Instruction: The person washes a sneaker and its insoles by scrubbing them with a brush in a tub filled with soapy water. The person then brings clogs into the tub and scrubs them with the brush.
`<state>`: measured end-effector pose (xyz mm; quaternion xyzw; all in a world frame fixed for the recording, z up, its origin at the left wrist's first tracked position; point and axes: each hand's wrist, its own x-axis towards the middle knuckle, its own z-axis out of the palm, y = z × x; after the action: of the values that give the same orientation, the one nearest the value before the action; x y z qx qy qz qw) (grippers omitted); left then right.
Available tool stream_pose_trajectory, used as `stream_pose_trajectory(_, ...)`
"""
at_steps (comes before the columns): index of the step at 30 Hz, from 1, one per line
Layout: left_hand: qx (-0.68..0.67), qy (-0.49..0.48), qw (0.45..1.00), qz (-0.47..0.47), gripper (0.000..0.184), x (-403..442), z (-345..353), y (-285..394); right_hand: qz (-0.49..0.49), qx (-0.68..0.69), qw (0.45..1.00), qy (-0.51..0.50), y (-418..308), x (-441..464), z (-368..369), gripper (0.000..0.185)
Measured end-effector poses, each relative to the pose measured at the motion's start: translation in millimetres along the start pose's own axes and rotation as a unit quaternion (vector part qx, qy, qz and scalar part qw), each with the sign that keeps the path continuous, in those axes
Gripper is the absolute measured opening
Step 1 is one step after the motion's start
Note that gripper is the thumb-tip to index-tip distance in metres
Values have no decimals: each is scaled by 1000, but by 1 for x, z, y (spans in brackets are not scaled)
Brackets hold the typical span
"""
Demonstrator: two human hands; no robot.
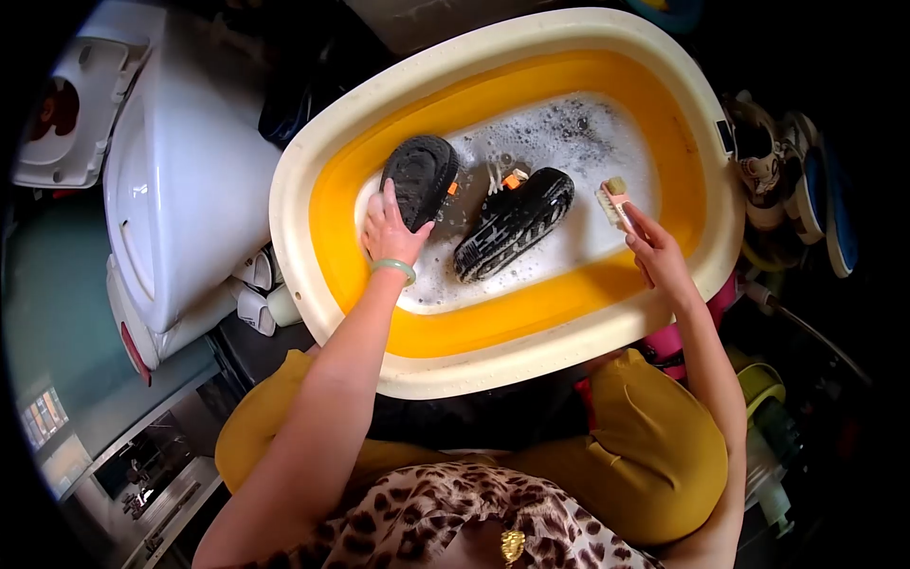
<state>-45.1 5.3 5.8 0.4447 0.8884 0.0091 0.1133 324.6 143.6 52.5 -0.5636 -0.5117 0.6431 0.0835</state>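
Two black shoes (417, 171) (515, 225), one brush (614, 205)

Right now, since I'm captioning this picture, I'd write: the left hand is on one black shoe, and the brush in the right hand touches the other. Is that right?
Not quite: the brush in the right hand does not touch the other shoe; the head view shows it apart, with suds between them. The left hand is indeed on one black shoe.
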Motion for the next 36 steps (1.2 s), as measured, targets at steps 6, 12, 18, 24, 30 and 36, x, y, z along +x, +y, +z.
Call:
stream_pose_trajectory(6, 31, -119, 991, 50, 104, -20, -7, 1, -11, 7, 1000, -9, -4, 4, 9, 46)
stream_pose_trajectory(12, 40, -209, 973, 93, 101, -50, 8, -8, -31, 68, 997, -6, -25, 6, 17, 45)
stream_pose_trajectory(18, -48, -28, 994, 96, 98, -19, -47, 12, -45, 117, 992, 5, -16, -1, 9, 46)
stream_pose_trajectory(24, 46, -48, 998, -13, 102, -49, 0, 30, -13, 113, 993, 40, -8, 0, 7, 45)
stream_pose_trajectory(30, 88, -64, 992, -57, 103, -41, 28, 28, 26, 141, 990, 16, -14, 0, 13, 46)
stream_pose_trajectory(36, -13, -158, 987, -6, 107, -19, 4, 6, -18, 120, 993, -11, -25, 5, 25, 44)
